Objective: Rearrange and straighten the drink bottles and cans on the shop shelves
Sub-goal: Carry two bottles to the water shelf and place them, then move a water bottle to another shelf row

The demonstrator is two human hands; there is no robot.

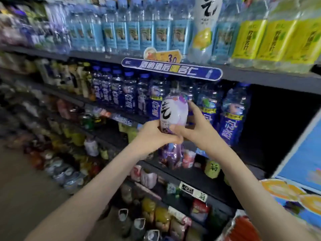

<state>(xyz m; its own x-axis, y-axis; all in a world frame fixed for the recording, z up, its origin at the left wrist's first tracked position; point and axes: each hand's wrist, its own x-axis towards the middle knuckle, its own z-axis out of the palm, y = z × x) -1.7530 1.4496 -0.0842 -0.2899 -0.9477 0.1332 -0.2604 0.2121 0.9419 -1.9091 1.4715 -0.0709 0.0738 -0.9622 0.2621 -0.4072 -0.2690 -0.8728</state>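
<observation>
I hold a bottle with a white and purple label point(174, 113) upright in front of the middle shelf. My left hand point(154, 136) wraps around its lower part from the left. My right hand point(192, 126) grips it from the right, fingers along its side and thumb across the base. Behind it stands a row of dark blue bottles point(121, 94) on the middle shelf point(111, 113). A second purple bottle point(172, 155) stands just below my hands on the lower shelf point(191, 174). A tall white bottle with a lemon picture point(205, 28) stands on the top shelf.
Light blue water bottles point(132, 32) and yellow-labelled bottles point(271, 39) fill the top shelf. A dark gap point(271, 122) lies right of the blue bottles. A blue sign point(172, 69) juts from the shelf edge. Lower shelves hold several cans and bottles.
</observation>
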